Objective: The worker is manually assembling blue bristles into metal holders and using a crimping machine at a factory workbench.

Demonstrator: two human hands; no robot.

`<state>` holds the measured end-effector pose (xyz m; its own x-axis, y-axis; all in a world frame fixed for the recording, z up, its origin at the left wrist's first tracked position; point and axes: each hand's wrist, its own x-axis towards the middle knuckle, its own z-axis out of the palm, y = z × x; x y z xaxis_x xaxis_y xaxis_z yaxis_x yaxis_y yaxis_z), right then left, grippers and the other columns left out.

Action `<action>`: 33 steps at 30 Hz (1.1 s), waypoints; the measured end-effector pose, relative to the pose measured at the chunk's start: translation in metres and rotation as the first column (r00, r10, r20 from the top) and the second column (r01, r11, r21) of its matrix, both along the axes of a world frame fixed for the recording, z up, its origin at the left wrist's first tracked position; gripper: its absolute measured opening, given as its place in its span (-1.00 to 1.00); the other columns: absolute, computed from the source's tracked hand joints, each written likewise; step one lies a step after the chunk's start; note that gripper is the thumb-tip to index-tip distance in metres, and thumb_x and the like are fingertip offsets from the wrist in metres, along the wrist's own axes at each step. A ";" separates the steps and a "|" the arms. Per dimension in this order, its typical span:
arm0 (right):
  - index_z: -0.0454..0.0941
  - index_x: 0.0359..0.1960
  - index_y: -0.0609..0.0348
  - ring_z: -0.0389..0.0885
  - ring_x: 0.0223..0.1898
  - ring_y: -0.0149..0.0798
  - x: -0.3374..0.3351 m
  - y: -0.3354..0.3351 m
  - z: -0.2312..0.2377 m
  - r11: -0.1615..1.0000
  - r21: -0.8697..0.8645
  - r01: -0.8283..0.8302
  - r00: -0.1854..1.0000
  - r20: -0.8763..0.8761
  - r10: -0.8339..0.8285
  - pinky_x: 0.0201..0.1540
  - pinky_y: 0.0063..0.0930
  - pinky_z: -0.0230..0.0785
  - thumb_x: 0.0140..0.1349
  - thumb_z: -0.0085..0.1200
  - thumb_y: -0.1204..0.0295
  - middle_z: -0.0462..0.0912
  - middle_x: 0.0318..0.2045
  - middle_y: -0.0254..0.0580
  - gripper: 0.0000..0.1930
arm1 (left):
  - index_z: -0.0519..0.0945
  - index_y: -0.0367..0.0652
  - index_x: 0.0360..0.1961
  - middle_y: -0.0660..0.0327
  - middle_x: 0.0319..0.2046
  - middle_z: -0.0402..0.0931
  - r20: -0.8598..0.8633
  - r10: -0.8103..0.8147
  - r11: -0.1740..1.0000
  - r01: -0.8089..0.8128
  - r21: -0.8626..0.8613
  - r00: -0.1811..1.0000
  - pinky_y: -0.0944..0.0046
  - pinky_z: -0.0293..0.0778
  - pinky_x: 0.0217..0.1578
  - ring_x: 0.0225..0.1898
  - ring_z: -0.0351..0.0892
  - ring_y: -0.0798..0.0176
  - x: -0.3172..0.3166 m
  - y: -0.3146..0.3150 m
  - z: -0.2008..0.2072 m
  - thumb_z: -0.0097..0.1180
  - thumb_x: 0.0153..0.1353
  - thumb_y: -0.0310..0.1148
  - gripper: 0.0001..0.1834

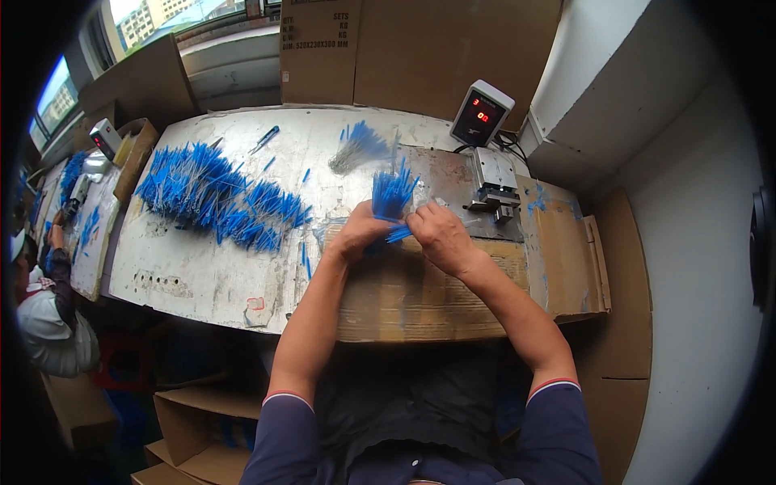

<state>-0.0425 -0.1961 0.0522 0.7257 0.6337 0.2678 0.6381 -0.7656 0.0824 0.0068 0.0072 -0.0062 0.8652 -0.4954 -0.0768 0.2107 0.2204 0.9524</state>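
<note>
While my left hand point(360, 232) clasps thin, straight blue plastic strands point(392, 196), slackening could spill them.
My right hand point(442, 238) pinches a few.

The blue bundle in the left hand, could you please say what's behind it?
Beyond the bundle, slightly left, a blue-and-grey pile lies on the white worktop; the bundle hides what's directly behind.
</note>
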 end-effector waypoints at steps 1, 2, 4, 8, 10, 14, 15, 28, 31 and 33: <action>0.56 -0.26 0.27 0.65 -0.13 -0.02 0.001 -0.004 -0.003 1.000 0.002 -0.002 1.000 -0.001 0.002 -0.05 -0.14 0.50 0.14 0.07 0.55 0.65 -0.24 -0.04 -0.87 | 0.68 -0.24 -0.14 0.17 -0.31 0.73 -0.014 -0.030 0.999 0.030 -0.034 0.999 0.32 0.63 -0.27 -0.30 0.74 0.31 0.000 0.000 0.001 0.39 0.21 -0.43 -0.78; 0.54 -0.30 0.25 0.66 -0.15 0.00 0.002 -0.008 -0.006 0.997 0.064 0.031 0.999 0.008 -0.031 -0.11 -0.15 0.50 0.16 0.08 0.56 0.66 -0.26 -0.05 -0.92 | 0.68 -0.27 -0.16 0.15 -0.32 0.73 -0.028 -0.060 0.996 0.058 -0.068 0.998 0.31 0.64 -0.27 -0.30 0.75 0.28 0.000 0.001 0.002 0.39 0.20 -0.42 -0.77; 0.51 -0.34 0.23 0.67 -0.18 0.01 0.004 -0.023 -0.012 0.990 0.121 0.069 0.997 0.017 -0.072 -0.17 -0.17 0.50 0.18 0.08 0.58 0.66 -0.28 -0.06 -0.96 | 0.67 -0.29 -0.17 0.13 -0.32 0.73 -0.051 -0.019 0.995 0.014 -0.102 0.999 0.29 0.65 -0.27 -0.29 0.76 0.24 -0.002 -0.004 0.014 0.39 0.20 -0.43 -0.77; 0.55 -0.10 0.30 0.66 -0.40 -0.26 -0.004 -0.022 -0.023 0.445 0.732 0.516 0.837 -0.541 -0.083 -0.25 -0.35 0.55 0.44 0.12 0.52 0.62 -0.39 -0.20 -0.89 | 0.66 -0.31 -0.19 0.08 -0.31 0.73 -0.033 0.081 0.974 -0.086 -0.209 0.996 0.24 0.67 -0.25 -0.28 0.77 0.18 -0.001 0.004 0.014 0.38 0.20 -0.42 -0.78; 0.56 -0.04 0.30 0.64 -0.38 -0.38 -0.009 -0.013 -0.027 -0.258 0.878 0.403 0.906 -0.344 0.246 -0.20 -0.44 0.58 0.49 0.12 0.46 0.60 -0.38 -0.26 -0.84 | 0.67 -0.30 -0.19 0.09 -0.31 0.72 -0.018 0.100 0.970 -0.102 -0.223 0.995 0.23 0.65 -0.21 -0.29 0.74 0.20 -0.003 0.003 0.014 0.39 0.21 -0.41 -0.78; 0.57 -0.05 0.30 0.64 -0.38 -0.36 -0.014 0.012 -0.069 -0.275 0.864 0.423 0.901 -0.367 0.232 -0.23 -0.43 0.61 0.47 0.13 0.49 0.62 -0.34 -0.24 -0.86 | 0.70 -0.28 -0.24 0.17 -0.34 0.70 0.061 0.116 0.985 -0.107 -0.135 0.991 0.29 0.57 -0.19 -0.33 0.68 0.29 -0.001 -0.003 0.006 0.43 0.18 -0.40 -0.79; 0.57 -0.04 0.29 0.58 -0.42 -0.42 -0.014 0.023 -0.072 -0.349 0.832 0.431 0.901 -0.374 0.220 -0.34 -0.50 0.55 0.46 0.14 0.49 0.62 -0.34 -0.24 -0.85 | 0.70 -0.26 -0.27 0.19 -0.35 0.70 0.099 0.123 0.991 -0.116 -0.072 0.987 0.30 0.54 -0.19 -0.34 0.66 0.32 -0.001 -0.004 0.007 0.45 0.17 -0.40 -0.81; 0.63 0.06 0.28 0.19 -0.64 -0.70 0.010 0.013 -0.010 -0.225 0.772 0.594 0.746 -0.424 0.514 -0.64 -0.73 -0.03 0.28 0.41 0.16 0.42 -0.55 -0.60 -0.52 | 0.72 -0.15 -0.24 0.39 -0.34 0.67 0.170 0.024 0.989 -0.049 0.142 0.985 0.39 0.51 -0.23 -0.32 0.59 0.49 -0.011 -0.010 0.014 0.46 0.15 -0.48 -0.83; 0.64 0.05 0.28 0.22 -0.62 -0.70 0.013 0.016 -0.008 -0.211 0.757 0.618 0.722 -0.440 0.534 -0.63 -0.73 -0.02 0.26 0.41 0.16 0.45 -0.53 -0.57 -0.52 | 0.72 -0.15 -0.19 0.39 -0.33 0.68 0.198 0.014 0.983 -0.049 0.174 0.980 0.37 0.53 -0.19 -0.28 0.61 0.48 -0.014 -0.012 0.023 0.46 0.15 -0.49 -0.79; 0.64 0.05 0.28 0.23 -0.61 -0.70 0.017 0.015 -0.009 -0.206 0.724 0.659 0.682 -0.458 0.571 -0.63 -0.73 -0.01 0.27 0.40 0.18 0.47 -0.52 -0.55 -0.53 | 0.71 -0.16 -0.15 0.38 -0.31 0.69 0.182 -0.019 0.996 0.002 0.090 0.983 0.34 0.55 -0.15 -0.25 0.62 0.47 -0.017 -0.014 0.032 0.44 0.15 -0.52 -0.77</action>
<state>-0.0258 -0.1815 0.0430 0.9974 0.0710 -0.0119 -0.0431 0.4563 -0.8888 -0.0104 -0.0071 0.0257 0.8636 -0.5027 0.0378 0.0332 0.1314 0.9908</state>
